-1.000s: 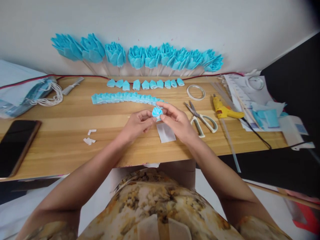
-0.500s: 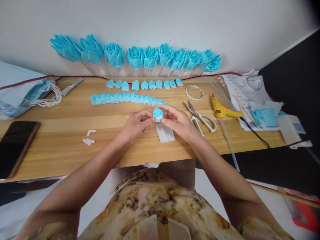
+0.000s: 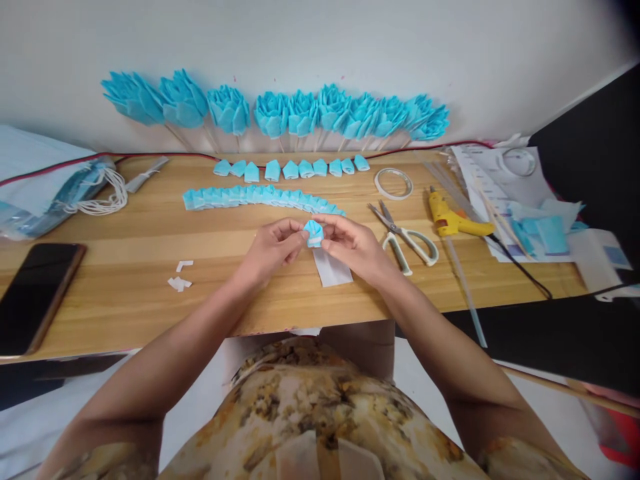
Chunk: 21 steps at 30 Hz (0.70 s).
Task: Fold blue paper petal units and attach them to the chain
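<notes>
Between the fingertips of both hands is a small folded blue petal (image 3: 314, 233) with a white strip across its lower part. My left hand (image 3: 277, 248) pinches its left edge, and my right hand (image 3: 354, 243) grips its right side with thumb and fingers. Just below the petal, a white paper strip (image 3: 333, 268) lies on the table. Beyond my hands runs an overlapping row of folded blue petals (image 3: 260, 195). Farther back is a line of separate blue petals (image 3: 273, 171).
Blue flowers (image 3: 303, 113) on sticks lean against the wall. To the right lie scissors (image 3: 400, 233), a tape roll (image 3: 394, 184) and a yellow glue gun (image 3: 457, 220) with a glue stick. White scraps (image 3: 179, 284) and a phone (image 3: 37, 297) are at left.
The petal has tilted slightly and shifted a little to the left in my fingers. Both hands keep their grip, and the view has moved slightly.
</notes>
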{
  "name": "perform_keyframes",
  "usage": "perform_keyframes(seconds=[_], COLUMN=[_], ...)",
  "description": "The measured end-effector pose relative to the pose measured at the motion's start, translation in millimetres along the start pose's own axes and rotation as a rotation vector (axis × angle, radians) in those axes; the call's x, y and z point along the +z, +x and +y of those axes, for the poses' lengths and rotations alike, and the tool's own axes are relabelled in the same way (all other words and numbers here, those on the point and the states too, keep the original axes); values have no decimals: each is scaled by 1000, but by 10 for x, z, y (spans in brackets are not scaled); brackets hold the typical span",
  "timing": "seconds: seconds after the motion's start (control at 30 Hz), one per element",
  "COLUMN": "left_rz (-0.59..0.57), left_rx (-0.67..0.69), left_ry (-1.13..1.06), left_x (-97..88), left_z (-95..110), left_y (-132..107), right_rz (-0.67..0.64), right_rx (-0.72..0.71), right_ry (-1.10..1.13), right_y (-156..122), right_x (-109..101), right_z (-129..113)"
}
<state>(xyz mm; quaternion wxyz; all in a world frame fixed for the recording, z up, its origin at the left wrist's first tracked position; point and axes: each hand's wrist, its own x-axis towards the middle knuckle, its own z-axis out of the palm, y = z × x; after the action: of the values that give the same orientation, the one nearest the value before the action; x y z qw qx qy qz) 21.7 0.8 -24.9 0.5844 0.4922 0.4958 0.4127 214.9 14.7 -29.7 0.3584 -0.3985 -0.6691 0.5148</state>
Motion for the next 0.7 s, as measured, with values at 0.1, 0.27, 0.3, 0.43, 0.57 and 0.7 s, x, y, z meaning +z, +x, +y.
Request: perform_keyframes(seconds=[0.1,0.27,0.3,0.43,0.57,0.7], left_rz=[-2,-25,-28,-43,-60,10], left_rx=[-6,16,29,41,56,96], left_ry=[6,44,45,58,97,142], left_x=[-5,11,14,15,6,13], left_z=[-7,20,24,30,25,3], left_y=[-1,-18,-20,-25,-28,-29], right_rz=[-74,-54,-57,-54,-34,8], right_rx=[3,-28,-39,-46,-35,-40], right_ry=[41,-64,-98,-146,-122,-82], right_y=[-6,45,58,93,101,107], right_x=[-64,-107,-101,-71,-63,-50], right_z=[-23,-82,-92,-88,-26,12])
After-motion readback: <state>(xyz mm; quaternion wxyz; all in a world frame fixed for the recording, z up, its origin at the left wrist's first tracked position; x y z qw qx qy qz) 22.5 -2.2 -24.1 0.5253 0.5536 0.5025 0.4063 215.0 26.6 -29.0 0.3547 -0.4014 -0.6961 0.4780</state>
